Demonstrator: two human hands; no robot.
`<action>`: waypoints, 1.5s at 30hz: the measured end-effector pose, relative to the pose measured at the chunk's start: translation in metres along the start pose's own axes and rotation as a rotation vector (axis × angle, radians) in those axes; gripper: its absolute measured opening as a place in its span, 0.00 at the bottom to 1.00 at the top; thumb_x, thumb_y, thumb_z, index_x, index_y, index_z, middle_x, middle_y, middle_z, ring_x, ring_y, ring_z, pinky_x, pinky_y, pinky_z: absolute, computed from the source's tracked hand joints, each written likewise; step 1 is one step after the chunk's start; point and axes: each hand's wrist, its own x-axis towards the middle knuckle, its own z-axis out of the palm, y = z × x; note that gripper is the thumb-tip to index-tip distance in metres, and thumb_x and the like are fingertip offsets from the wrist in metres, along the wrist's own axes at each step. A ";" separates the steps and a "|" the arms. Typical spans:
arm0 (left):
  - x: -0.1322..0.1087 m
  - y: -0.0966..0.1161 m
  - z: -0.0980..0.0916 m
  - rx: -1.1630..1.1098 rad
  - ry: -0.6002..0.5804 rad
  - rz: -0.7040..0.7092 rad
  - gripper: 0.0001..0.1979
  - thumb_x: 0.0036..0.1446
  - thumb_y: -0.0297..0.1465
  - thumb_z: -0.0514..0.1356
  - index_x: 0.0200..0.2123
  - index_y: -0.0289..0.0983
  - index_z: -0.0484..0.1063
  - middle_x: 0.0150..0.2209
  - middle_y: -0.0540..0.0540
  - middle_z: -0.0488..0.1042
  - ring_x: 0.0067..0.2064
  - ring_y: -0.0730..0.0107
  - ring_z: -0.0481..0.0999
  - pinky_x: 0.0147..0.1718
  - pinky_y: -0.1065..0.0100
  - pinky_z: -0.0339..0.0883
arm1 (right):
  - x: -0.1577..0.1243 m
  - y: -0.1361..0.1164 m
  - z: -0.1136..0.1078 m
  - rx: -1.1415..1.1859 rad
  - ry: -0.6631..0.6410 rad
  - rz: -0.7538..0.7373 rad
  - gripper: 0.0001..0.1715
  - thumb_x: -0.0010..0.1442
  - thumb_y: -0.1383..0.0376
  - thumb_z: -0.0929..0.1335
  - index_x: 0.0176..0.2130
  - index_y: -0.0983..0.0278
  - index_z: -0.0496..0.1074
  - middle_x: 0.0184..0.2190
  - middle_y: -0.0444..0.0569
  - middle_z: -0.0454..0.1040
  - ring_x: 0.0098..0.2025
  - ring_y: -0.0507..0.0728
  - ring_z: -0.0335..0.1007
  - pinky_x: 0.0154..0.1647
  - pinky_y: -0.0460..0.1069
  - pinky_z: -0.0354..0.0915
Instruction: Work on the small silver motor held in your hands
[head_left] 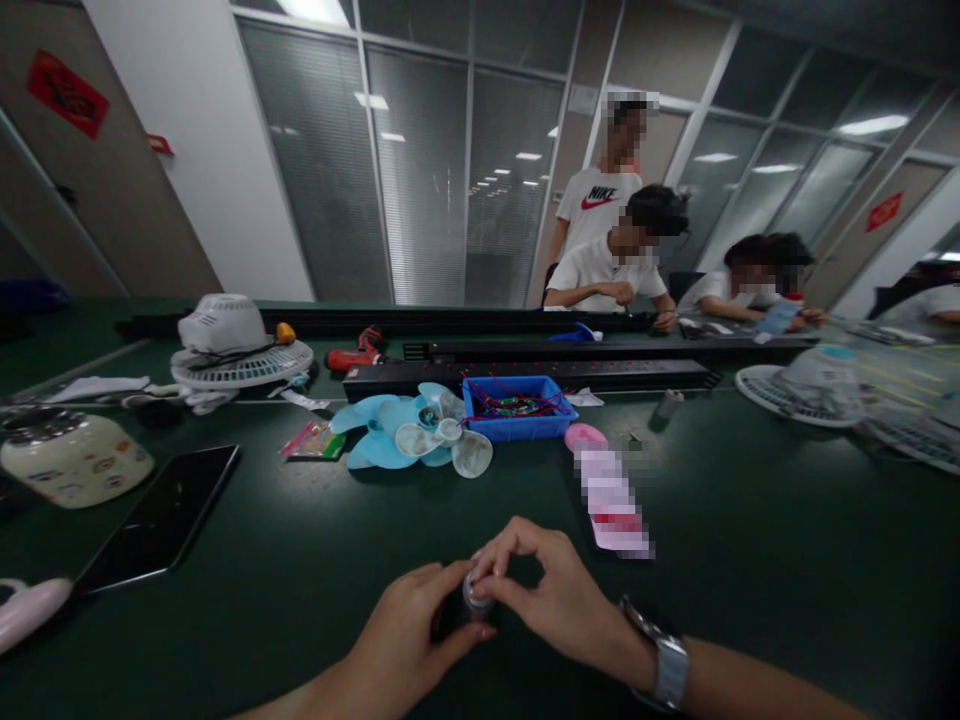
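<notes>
Held a small grey cylinder [475, 598] in both hands, close in at the near edge of the green tabletop [750, 560]; could not tell whether it rested on the surface or hung just above it. Curled the left hand [420, 625] round its lower body, fingers closed, thumb along the side. Pinched its top with the right hand [547, 590], thumb and fingertips closed on the rim, the other fingers arched over. Wore a watch [670, 665] on the right wrist.

Saw, to the left, a dark phone [161, 520] lying flat, screen up, with a pink object [26, 610] just beside its near corner and a cream jar [71, 458] behind it. Saw, ahead and to the right of the hands, a blurred pink packet [611, 500] lying flat.

Found, further out at the middle, pale blue fan blades [409, 430] beside a blue tray [517, 408] of red wires, and a small bag [315, 440] left of the blades. Noted beyond these a long black rail [525, 375] running across, a red drill [356, 355] near its left end, a white fan [236, 345] lying grille-down to the left, and a second fan [814, 390] far right.

Made out, across the tabletop, two seated people [607, 270] bent over their work and one standing person [600, 195] behind them, before glass walls with blinds
</notes>
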 end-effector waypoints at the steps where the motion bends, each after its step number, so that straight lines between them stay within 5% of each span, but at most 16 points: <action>1: 0.000 -0.001 0.000 0.000 0.001 0.000 0.15 0.57 0.37 0.63 0.46 0.39 0.73 0.36 0.47 0.77 0.34 0.67 0.74 0.33 0.69 0.65 | -0.001 0.000 0.001 0.004 0.000 0.001 0.10 0.54 0.69 0.73 0.28 0.62 0.68 0.32 0.43 0.79 0.39 0.54 0.76 0.45 0.51 0.69; 6: 0.000 0.001 -0.001 0.005 -0.012 -0.020 0.18 0.56 0.38 0.63 0.49 0.40 0.72 0.37 0.46 0.77 0.34 0.67 0.74 0.33 0.69 0.65 | 0.005 -0.003 -0.006 0.134 0.015 0.001 0.11 0.54 0.68 0.73 0.31 0.61 0.65 0.31 0.43 0.79 0.36 0.54 0.78 0.40 0.49 0.72; 12: 0.001 0.004 -0.005 0.021 -0.035 -0.070 0.20 0.57 0.40 0.62 0.52 0.40 0.71 0.39 0.45 0.77 0.34 0.67 0.74 0.33 0.69 0.66 | 0.029 0.027 -0.036 -0.052 0.333 -0.004 0.16 0.53 0.64 0.74 0.31 0.61 0.61 0.31 0.46 0.79 0.39 0.57 0.78 0.43 0.52 0.71; 20: 0.001 0.000 -0.002 0.032 -0.053 -0.088 0.22 0.57 0.42 0.61 0.54 0.42 0.70 0.40 0.45 0.77 0.35 0.66 0.74 0.34 0.68 0.66 | 0.032 0.063 -0.042 -0.115 0.304 0.058 0.14 0.54 0.62 0.73 0.29 0.62 0.63 0.31 0.48 0.78 0.43 0.59 0.77 0.47 0.55 0.69; 34: 0.001 0.002 -0.004 0.017 -0.062 -0.091 0.22 0.57 0.41 0.61 0.54 0.42 0.70 0.42 0.44 0.77 0.39 0.62 0.76 0.39 0.65 0.67 | 0.026 0.061 -0.045 -0.144 0.243 0.098 0.15 0.49 0.64 0.76 0.29 0.63 0.67 0.40 0.53 0.79 0.49 0.61 0.76 0.52 0.57 0.67; 45: 0.001 0.004 -0.004 0.023 -0.045 -0.078 0.21 0.57 0.40 0.62 0.53 0.43 0.71 0.40 0.45 0.77 0.36 0.66 0.75 0.35 0.68 0.66 | 0.028 0.050 -0.039 -0.107 0.295 0.114 0.16 0.52 0.62 0.74 0.23 0.63 0.64 0.31 0.50 0.80 0.44 0.61 0.78 0.47 0.56 0.71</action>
